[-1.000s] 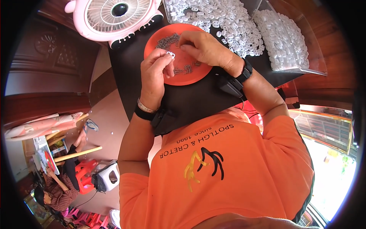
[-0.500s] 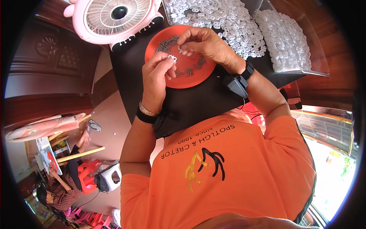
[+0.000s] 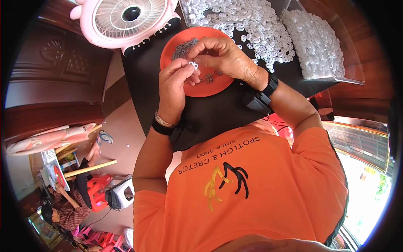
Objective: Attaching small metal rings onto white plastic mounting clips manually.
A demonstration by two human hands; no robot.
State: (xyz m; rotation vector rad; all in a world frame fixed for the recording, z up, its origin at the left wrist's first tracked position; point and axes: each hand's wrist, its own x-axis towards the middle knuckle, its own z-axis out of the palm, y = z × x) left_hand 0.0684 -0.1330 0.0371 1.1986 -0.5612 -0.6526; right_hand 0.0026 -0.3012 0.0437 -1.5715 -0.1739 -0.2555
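White piece [image 3: 193, 65]: small, two looped openings, pinched between thumb and forefinger of my left hand [image 3: 173, 82], jutting past fingertips toward my right hand [image 3: 224, 58]. Whether right fingertips hold anything, cannot tell. Grey metal pins [image 3: 183, 48]: short, thin, loose; tangled heap just beyond my left hand, smaller scatter to right of left fingertips. Orange plate [image 3: 201, 91]: round, beneath both my hands, pins lying on it.
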